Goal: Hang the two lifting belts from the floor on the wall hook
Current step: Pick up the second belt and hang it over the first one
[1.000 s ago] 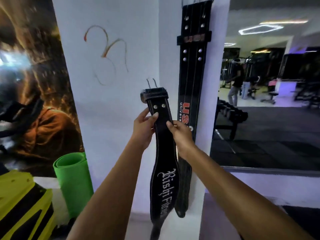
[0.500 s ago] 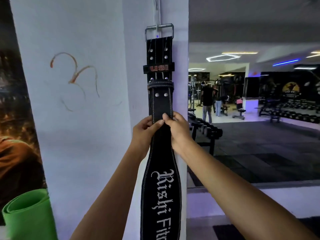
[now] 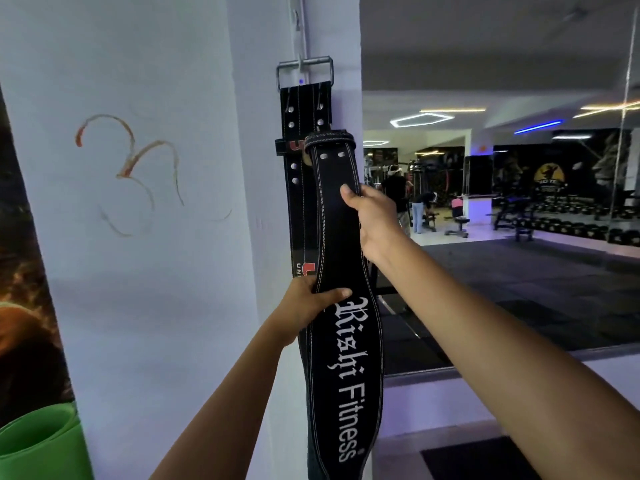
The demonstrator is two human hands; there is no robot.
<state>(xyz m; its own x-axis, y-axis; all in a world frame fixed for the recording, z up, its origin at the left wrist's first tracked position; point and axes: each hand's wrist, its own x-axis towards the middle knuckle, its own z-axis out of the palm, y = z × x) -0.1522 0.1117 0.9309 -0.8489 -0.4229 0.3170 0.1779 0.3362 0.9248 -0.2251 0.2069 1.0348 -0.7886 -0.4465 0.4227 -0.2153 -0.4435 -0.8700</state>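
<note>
Second belt (image 3: 341, 306), black with "Rishi Fitness" lettering, is held up against the white pillar (image 3: 263, 237), long axis near vertical, top leaning slightly left. Its looped top end (image 3: 329, 140) sits well below the wall hook (image 3: 300, 65), so the coming move is straight up along the belt's own axis, then over the hook. First belt (image 3: 298, 140) already hangs there by its metal buckle (image 3: 304, 72), flat on the pillar, partly behind the held one.

Right hand (image 3: 372, 220) is the upper grip, thumb pressed on the belt's face, fingers wrapped behind the right edge; nearer the hook, so probably the lead hand. Left hand (image 3: 308, 301) is the lower grip, clamped on the left edge just above the lettering, steadying the wide part.

The held belt's buckle is not clearly visible; likely folded behind the top loop.

Green rolled mat (image 3: 41, 441) sits bottom left, well apart.
</note>
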